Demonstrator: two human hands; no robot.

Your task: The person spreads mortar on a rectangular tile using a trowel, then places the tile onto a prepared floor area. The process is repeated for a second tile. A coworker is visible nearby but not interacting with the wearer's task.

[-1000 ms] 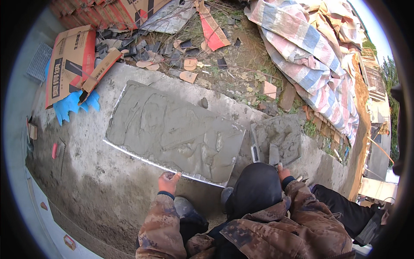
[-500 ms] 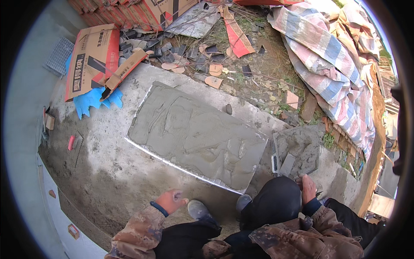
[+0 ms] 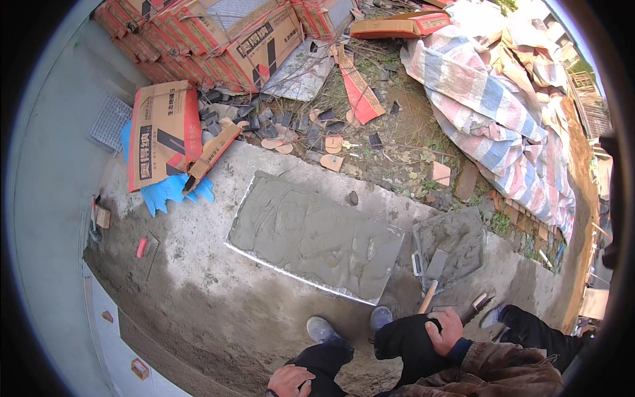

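My left hand (image 3: 291, 380) rests on my left thigh at the lower edge, fingers curved over it, holding nothing. My right hand (image 3: 444, 331) lies on my right knee with fingers apart. Beyond my boots is a rectangular slab (image 3: 311, 238) coated in wet grey mortar, with a pale edge. Right of it, a tray of mortar (image 3: 456, 238) has a trowel (image 3: 431, 283) with a wooden handle lying in it, near my right hand. A dark tool (image 3: 482, 300) lies beside that hand, too small to identify.
Another person's trousered leg (image 3: 532, 331) is at right. Behind are boxes (image 3: 251, 53), torn cardboard (image 3: 159, 132), broken tiles (image 3: 278, 126) and a striped tarp (image 3: 489, 119). A pink-handled trowel (image 3: 141, 247) lies left, near a pale wall (image 3: 53, 165).
My left hand has left the slab's edge and come down to my thigh. My right hand has released the trowel and moved onto my knee. The view has tilted up, showing more boxes.
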